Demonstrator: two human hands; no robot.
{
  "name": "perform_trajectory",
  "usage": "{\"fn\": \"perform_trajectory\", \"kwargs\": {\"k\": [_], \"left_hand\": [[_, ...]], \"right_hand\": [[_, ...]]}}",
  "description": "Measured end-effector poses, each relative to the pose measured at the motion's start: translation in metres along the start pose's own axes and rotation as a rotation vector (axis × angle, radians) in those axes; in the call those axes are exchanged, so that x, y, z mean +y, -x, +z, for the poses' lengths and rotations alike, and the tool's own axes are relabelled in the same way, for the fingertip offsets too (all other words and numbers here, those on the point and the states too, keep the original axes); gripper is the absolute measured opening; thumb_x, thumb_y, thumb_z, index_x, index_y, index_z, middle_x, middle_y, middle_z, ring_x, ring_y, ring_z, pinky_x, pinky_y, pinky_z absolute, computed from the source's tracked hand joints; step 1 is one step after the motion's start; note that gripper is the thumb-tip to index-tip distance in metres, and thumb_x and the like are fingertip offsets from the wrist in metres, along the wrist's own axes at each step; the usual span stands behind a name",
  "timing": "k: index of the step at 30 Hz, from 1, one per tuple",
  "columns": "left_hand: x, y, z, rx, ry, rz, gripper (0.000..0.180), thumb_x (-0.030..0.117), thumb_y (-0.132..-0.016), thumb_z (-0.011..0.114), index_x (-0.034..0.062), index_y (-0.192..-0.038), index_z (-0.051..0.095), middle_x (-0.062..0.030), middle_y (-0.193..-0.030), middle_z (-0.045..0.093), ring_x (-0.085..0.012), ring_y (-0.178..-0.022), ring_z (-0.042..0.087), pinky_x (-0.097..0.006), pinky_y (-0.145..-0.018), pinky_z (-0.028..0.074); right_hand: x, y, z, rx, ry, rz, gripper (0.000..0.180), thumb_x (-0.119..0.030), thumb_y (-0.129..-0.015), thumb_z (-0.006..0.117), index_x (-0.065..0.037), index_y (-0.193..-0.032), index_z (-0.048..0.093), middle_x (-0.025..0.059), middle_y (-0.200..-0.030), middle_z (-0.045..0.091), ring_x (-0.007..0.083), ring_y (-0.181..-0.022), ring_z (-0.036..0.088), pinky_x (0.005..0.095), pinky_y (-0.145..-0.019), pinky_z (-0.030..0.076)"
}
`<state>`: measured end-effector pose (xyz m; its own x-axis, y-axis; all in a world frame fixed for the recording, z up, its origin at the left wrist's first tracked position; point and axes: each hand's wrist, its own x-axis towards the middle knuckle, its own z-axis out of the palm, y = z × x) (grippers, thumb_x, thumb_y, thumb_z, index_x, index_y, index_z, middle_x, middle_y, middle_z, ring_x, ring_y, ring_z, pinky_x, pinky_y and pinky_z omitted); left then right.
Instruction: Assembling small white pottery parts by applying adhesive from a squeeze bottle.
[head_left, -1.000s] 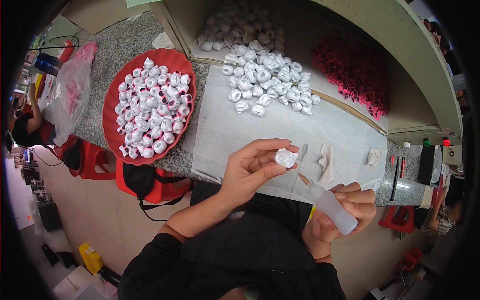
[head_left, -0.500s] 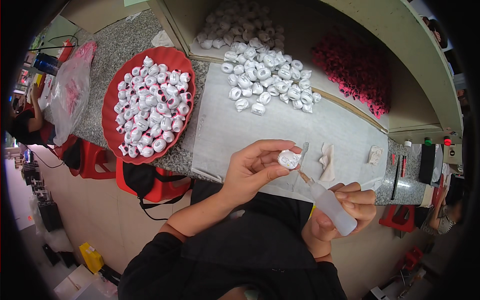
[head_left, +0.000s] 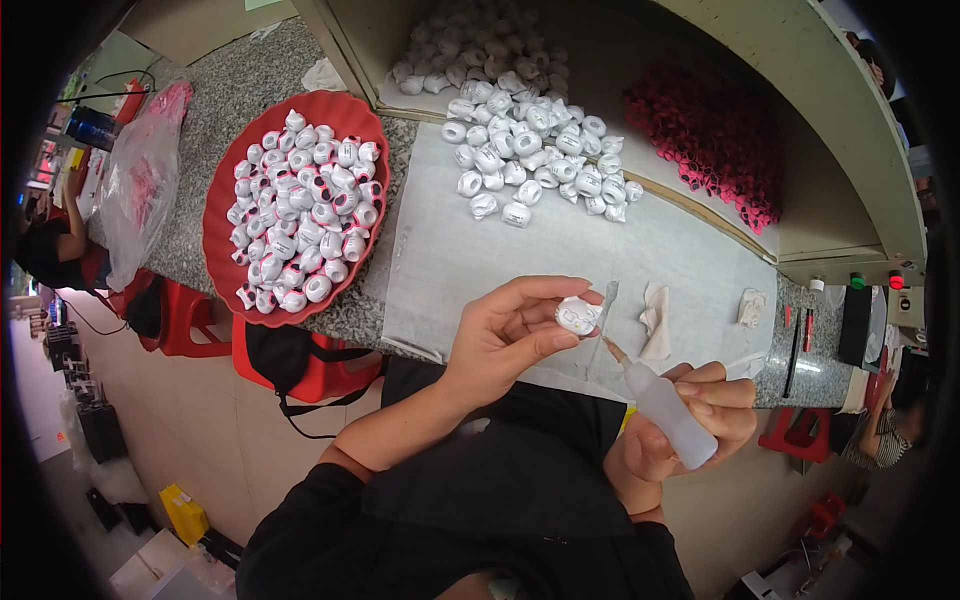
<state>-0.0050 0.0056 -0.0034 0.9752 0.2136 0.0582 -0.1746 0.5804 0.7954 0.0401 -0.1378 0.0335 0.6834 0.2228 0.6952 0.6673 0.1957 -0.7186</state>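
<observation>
1. The left hand (head_left: 515, 335) is over the near part of the white sheet (head_left: 470, 275), its thumb and fingers (head_left: 548, 287) pinching a small rounded white piece (head_left: 577, 315) with faint markings on its surface.
2. The right hand (head_left: 705, 420), to the right and nearer the body, has its fingers wrapped around a translucent squeeze bottle (head_left: 672, 412), held tilted.
3. The bottle's thin brownish nozzle (head_left: 615, 351) points far and left, its tip just beside the white piece; whether they touch is too small to tell.
4. On the sheet, right of the left hand, lies a crumpled pale cloth (head_left: 656, 322); a smaller wad (head_left: 751, 308) lies farther right.
5. A loose heap of similar white pieces (head_left: 540, 145) covers the far part of the sheet and runs back into the shelf unit (head_left: 845, 180).
6. Pink pieces (head_left: 705, 150) are heaped inside that unit, on the right.
7. On the left, a red scalloped tray (head_left: 214, 215) sits on the speckled table (head_left: 235, 75), filled with white pieces, many showing pink and black parts.
</observation>
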Motion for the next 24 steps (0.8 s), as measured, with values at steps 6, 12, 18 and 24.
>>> {"fn": "perform_trajectory", "kwargs": {"k": [6, 12, 18, 24], "left_hand": [[-0.003, 0.004, 0.002, -0.001, 0.102, -0.039, 0.031, -0.001, -0.074, 0.054, -0.0027, -0.103, 0.042, -0.0172, -0.101, 0.051, -0.0205, -0.087, 0.056, -0.033, -0.078, 0.046], [-0.004, -0.003, 0.004, -0.026, 0.111, -0.041, 0.030, -0.002, -0.073, 0.055, -0.0017, -0.100, 0.042, -0.0174, -0.102, 0.050, -0.0205, -0.087, 0.055, -0.033, -0.078, 0.046], [0.007, -0.005, -0.005, -0.007, 0.070, -0.012, 0.030, -0.004, -0.073, 0.054, -0.0022, -0.101, 0.042, -0.0168, -0.102, 0.051, -0.0215, -0.090, 0.054, -0.033, -0.079, 0.046], [-0.013, -0.006, -0.015, -0.032, -0.045, -0.118, 0.026, -0.001, -0.073, 0.057, 0.0031, -0.096, 0.046, -0.0029, -0.100, 0.048, -0.0089, -0.086, 0.051, -0.021, -0.073, 0.041]], "right_hand": [[-0.002, 0.004, 0.005, 0.181, -0.001, -0.020, 0.037, -0.022, -0.062, 0.068, -0.005, -0.077, 0.040, 0.0050, -0.073, 0.037, 0.0111, -0.057, 0.037, 0.0172, -0.044, 0.031], [-0.002, 0.001, -0.003, 0.067, -0.038, 0.035, 0.047, -0.014, -0.054, 0.077, -0.007, -0.084, 0.042, 0.0044, -0.079, 0.042, 0.0136, -0.060, 0.046, 0.0226, -0.049, 0.044], [0.004, -0.006, 0.006, -0.023, -0.085, 0.038, 0.048, -0.012, -0.053, 0.077, -0.007, -0.085, 0.042, 0.0049, -0.077, 0.042, 0.0140, -0.060, 0.046, 0.0243, -0.050, 0.044], [0.017, 0.007, -0.017, 0.194, 0.040, 0.000, 0.022, -0.016, -0.073, 0.052, -0.001, -0.085, 0.042, 0.0091, -0.081, 0.042, 0.0173, -0.071, 0.040, 0.0260, -0.065, 0.035]]}}
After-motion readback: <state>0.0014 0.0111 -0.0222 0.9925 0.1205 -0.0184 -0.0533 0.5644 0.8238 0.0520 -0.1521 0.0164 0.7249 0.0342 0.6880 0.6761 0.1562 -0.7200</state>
